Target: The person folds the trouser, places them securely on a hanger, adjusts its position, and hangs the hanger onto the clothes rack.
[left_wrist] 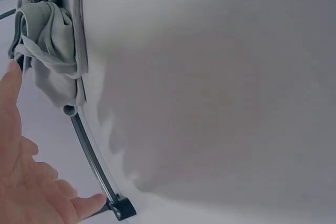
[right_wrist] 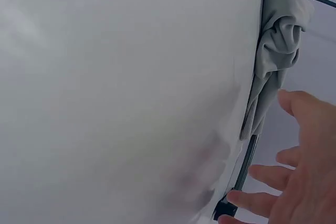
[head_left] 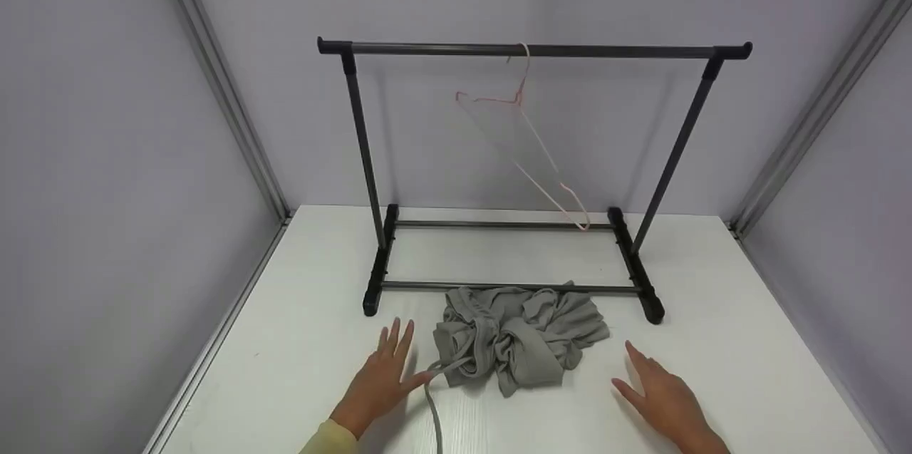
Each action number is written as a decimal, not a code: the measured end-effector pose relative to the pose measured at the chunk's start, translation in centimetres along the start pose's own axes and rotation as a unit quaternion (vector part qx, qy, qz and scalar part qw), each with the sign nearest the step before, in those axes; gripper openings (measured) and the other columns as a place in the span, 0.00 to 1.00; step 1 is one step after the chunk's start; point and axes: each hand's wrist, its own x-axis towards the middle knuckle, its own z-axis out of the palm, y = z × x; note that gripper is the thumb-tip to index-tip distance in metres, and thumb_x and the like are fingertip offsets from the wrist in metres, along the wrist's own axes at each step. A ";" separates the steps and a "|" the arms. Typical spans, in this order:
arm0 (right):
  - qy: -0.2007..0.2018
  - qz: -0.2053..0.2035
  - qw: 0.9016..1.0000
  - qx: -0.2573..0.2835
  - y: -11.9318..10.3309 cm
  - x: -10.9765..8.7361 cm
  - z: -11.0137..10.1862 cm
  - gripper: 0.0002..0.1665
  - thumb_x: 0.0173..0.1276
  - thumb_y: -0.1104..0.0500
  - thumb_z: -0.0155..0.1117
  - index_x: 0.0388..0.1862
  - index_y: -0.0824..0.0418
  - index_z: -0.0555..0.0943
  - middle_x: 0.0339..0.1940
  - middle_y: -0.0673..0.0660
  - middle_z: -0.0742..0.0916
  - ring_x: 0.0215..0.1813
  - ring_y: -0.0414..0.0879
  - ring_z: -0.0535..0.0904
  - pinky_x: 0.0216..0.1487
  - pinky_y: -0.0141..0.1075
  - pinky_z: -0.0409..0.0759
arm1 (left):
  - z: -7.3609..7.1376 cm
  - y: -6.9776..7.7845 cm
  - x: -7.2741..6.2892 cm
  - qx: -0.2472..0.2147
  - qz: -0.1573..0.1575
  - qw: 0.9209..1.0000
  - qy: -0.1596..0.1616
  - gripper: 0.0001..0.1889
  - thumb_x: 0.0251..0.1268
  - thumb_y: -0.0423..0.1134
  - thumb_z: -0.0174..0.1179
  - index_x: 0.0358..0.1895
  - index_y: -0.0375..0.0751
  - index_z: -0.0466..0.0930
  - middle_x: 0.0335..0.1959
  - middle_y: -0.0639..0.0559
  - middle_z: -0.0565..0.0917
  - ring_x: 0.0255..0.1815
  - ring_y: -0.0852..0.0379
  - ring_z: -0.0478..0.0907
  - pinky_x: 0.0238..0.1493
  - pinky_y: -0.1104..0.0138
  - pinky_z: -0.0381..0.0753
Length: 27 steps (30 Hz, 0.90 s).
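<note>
- We see a bunched grey garment on a white tabletop, lying between two bare hands, its far edge right at the front lower bar of a dark clothes rack.
- A narrow grey strap trails from the cloth's left side toward the near edge of our head view.
- The left hand, below a pale yellow sleeve, reaches in with fingers straight and the thumb spread wide; its thumb tip meets the strap in our line of sight, though we cannot tell whether the two touch.
- To the garment's right, the right hand holds nothing, its fingers extended and its thumb set well apart; we see white tabletop between it and the cloth.
- Above the garment, a thin pink hanger hangs by its hook near the middle of the rack's top bar, turned at an angle to us.
</note>
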 end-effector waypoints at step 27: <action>0.092 -0.120 0.978 0.144 -14.6 2.9 2.7 0.13 0.61 0.59 0.65 0.46 0.53 0.80 0.42 0.44 0.78 0.47 0.40 0.74 0.45 0.39 0.76 | 3.0 8.1 6.9 -0.063 0.044 0.996 0.045 0.22 0.65 0.40 0.56 0.62 0.41 0.71 0.56 0.48 0.77 0.57 0.47 0.71 0.55 0.47 0.62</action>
